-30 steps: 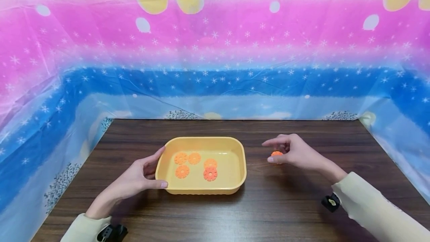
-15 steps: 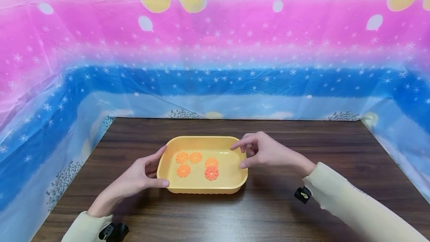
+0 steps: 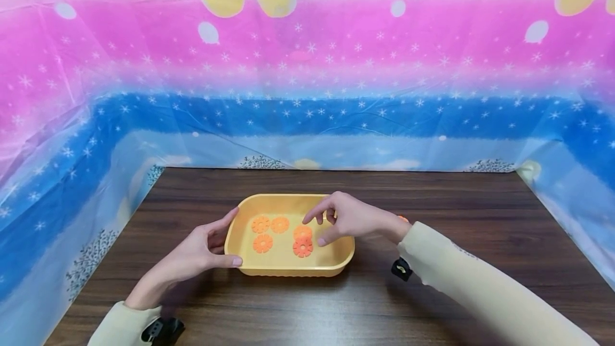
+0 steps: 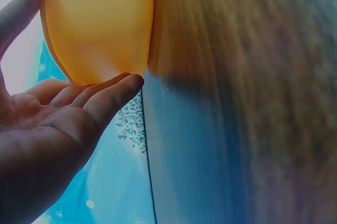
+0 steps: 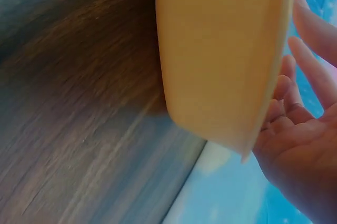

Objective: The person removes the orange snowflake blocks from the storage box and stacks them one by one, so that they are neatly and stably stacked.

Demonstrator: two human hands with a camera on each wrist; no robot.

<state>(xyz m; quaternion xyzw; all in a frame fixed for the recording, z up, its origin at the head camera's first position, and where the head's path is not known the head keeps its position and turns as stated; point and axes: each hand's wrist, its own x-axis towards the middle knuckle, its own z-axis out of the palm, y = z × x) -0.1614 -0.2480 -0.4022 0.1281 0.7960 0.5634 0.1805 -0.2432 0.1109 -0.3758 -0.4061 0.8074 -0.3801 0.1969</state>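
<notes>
A yellow plastic tray (image 3: pixel 288 272) sits on the table, several orange notched toy discs (image 3: pixel 262 243) lying flat inside. Of two overlapping ones on the tray's right side, the nearer disc (image 3: pixel 302 248) is redder. My left hand (image 3: pixel 192 255) holds the tray by its left end, thumb at the near corner; in the left wrist view its fingers (image 4: pixel 105 95) lie along the outer wall. Over the tray's right part is my right hand (image 3: pixel 353 217), index finger and thumb apart beside the overlapping pair, nothing visible between them. The right wrist view shows that palm (image 5: pixel 303 145) beyond the rim.
Another orange disc (image 3: pixel 402 218) rests on the table right of the tray, mostly hidden behind the right wrist. The dark wood table (image 3: pixel 307 314) ends at a patterned cloth backdrop (image 3: pixel 307 116) on three sides.
My right hand has moved left, from above the disc on the table to over the tray's right part. That disc stays on the table. The left hand keeps its hold.
</notes>
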